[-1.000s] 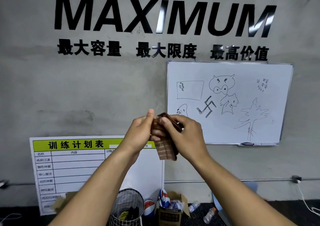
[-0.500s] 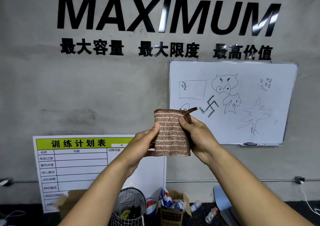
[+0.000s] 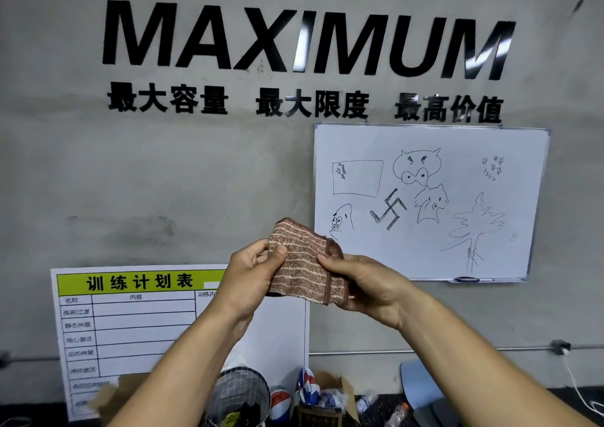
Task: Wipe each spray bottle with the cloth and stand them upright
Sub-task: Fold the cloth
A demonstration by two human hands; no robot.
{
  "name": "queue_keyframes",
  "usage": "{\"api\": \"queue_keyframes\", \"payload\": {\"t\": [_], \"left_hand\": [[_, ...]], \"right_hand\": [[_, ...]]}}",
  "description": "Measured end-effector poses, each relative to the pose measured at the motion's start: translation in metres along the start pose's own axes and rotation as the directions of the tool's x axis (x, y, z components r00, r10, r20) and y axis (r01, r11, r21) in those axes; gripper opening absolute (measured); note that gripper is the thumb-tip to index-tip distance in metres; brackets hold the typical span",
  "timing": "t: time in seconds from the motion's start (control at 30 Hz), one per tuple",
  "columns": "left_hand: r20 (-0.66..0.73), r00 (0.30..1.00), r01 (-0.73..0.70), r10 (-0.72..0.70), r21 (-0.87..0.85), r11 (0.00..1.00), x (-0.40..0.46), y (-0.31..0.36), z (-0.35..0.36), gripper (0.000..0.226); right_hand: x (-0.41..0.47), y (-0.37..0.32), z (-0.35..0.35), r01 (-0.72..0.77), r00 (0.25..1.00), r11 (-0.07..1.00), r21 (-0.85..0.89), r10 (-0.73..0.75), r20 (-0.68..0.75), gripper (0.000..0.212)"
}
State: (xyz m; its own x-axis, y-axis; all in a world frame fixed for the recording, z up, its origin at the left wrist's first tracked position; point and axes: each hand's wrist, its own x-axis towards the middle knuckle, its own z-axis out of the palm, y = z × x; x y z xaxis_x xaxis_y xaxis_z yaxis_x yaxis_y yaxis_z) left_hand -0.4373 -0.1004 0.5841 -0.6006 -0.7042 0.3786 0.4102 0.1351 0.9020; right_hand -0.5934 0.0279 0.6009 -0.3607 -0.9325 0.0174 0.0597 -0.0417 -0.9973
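Both hands, left hand (image 3: 248,276) and right hand (image 3: 366,283), pinch the cloth (image 3: 302,266), tilted down-right.

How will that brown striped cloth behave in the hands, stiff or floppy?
Likely floppy: the cloth bends and folds between the left hand and the right hand, its top corner curling over. Probably light, since thumb-and-finger pinches hold it up. Its ribbed, fuzzy-looking surface suggests it won't slip easily.
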Motion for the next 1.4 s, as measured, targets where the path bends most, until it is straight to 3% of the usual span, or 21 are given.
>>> {"api": "queue_keyframes", "payload": {"t": [0.1, 0.23, 0.47, 0.6, 0.9, 1.03, 1.13, 1.2, 1.33, 1.4], "left_hand": [[0.032, 0.999, 0.030, -0.030, 0.018, 0.999, 0.000, 0.001, -0.001, 0.019], [0.099, 0.994, 0.038, -0.042, 0.042, 0.998, -0.002, 0.004, -0.006, 0.021], [0.171, 0.982, -0.082, 0.079, 0.014, 0.996, -0.005, 0.012, -0.012, 0.018], [0.202, 0.972, -0.133, 0.124, 0.032, 0.991, -0.007, 0.019, -0.018, 0.038], [0.239, 0.964, -0.138, 0.115, 0.082, 0.987, -0.013, 0.025, -0.019, 0.029], [0.283, 0.958, -0.049, 0.043, 0.017, 0.999, -0.011, 0.027, -0.021, 0.029], [0.259, 0.963, -0.130, 0.074, 0.204, 0.970, -0.009, 0.024, -0.018, 0.020], [0.267, 0.957, -0.202, 0.115, 0.329, 0.922, -0.008, 0.024, -0.012, 0.022], [0.362, 0.924, -0.259, 0.121, 0.359, 0.897, -0.006, 0.027, 0.001, 0.042], [0.355, 0.923, -0.282, 0.152, 0.351, 0.893, -0.006, 0.030, 0.009, 0.054]], "right_hand": [[-0.001, -0.002, -0.003, 0.098, 0.995, 0.995, -0.030, -0.099, -0.018, 0.045], [-0.006, -0.004, -0.008, 0.183, 0.983, 0.978, -0.102, -0.184, -0.002, 0.036], [-0.006, -0.010, -0.010, 0.390, 0.916, 0.903, -0.183, -0.401, -0.026, 0.030], [-0.011, -0.014, -0.009, 0.422, 0.902, 0.871, -0.251, -0.431, 0.023, 0.031], [-0.016, -0.017, -0.022, 0.508, 0.861, 0.821, -0.262, -0.486, 0.148, 0.040], [-0.020, -0.019, -0.031, 0.551, 0.825, 0.672, -0.495, -0.529, 0.200, 0.039], [-0.023, -0.018, -0.032, 0.476, 0.836, 0.470, -0.743, -0.504, 0.218, 0.029], [-0.020, -0.014, -0.028, 0.471, 0.803, 0.418, -0.777, -0.568, 0.181, 0.027], [-0.012, -0.002, -0.013, 0.514, 0.822, 0.559, -0.650, -0.538, 0.187, 0.044], [-0.008, 0.004, -0.013, 0.518, 0.829, 0.588, -0.622, -0.523, 0.196, 0.035]]}}
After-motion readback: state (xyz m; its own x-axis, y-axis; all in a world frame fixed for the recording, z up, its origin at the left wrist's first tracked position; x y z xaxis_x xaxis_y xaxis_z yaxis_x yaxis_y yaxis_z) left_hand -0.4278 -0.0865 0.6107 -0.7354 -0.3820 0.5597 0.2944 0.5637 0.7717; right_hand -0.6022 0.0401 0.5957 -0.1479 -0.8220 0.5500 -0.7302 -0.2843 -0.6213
